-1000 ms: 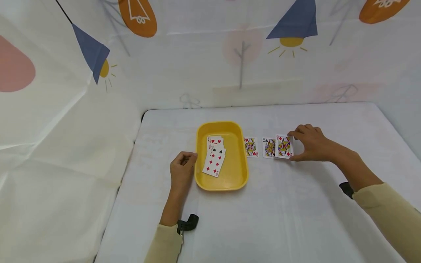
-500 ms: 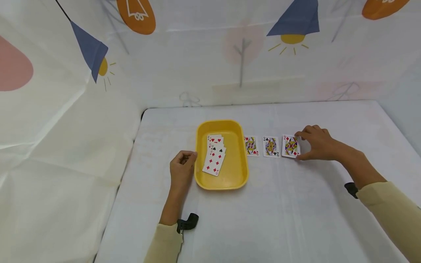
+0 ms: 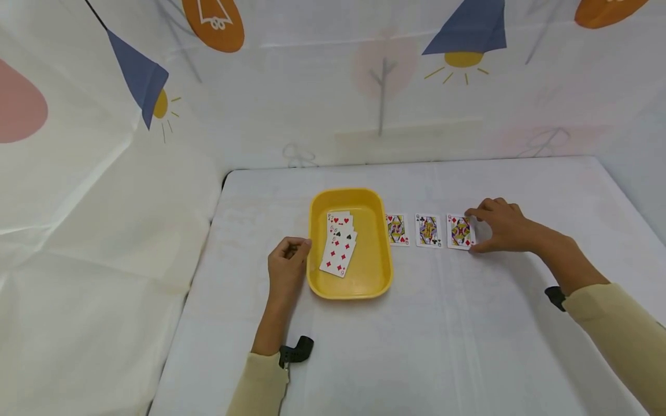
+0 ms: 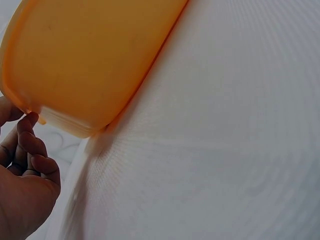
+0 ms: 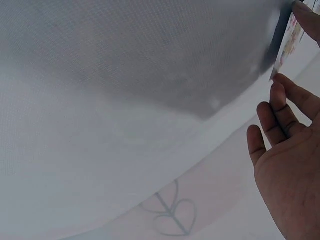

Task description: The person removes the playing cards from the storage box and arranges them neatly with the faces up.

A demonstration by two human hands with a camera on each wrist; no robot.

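My left hand (image 3: 286, 263) pinches the left rim of a yellow tray (image 3: 381, 277); the left wrist view shows the fingertips at the tray's edge. Several playing cards lie fanned in the tray, with the six of diamonds (image 3: 337, 258) on top. Right of the tray runs a row of queens. The queen of hearts (image 3: 397, 229) is partly hidden at the tray's edge, and the queen of clubs (image 3: 428, 231) lies in the middle. At the row's right end, my right hand (image 3: 502, 228) holds the queen of diamonds (image 3: 460, 232) by its right-hand corners, between thumb and fingers.
A white cloth (image 3: 416, 346) covers the table. A pale printed curtain (image 3: 312, 110) hangs behind it and along the left side. Each wrist wears a black camera strap, such as the left strap (image 3: 296, 351).
My right hand has moved the queen of diamonds rightward, off the queen of clubs, and lowered it at the row's end. My left hand has stayed at the tray.
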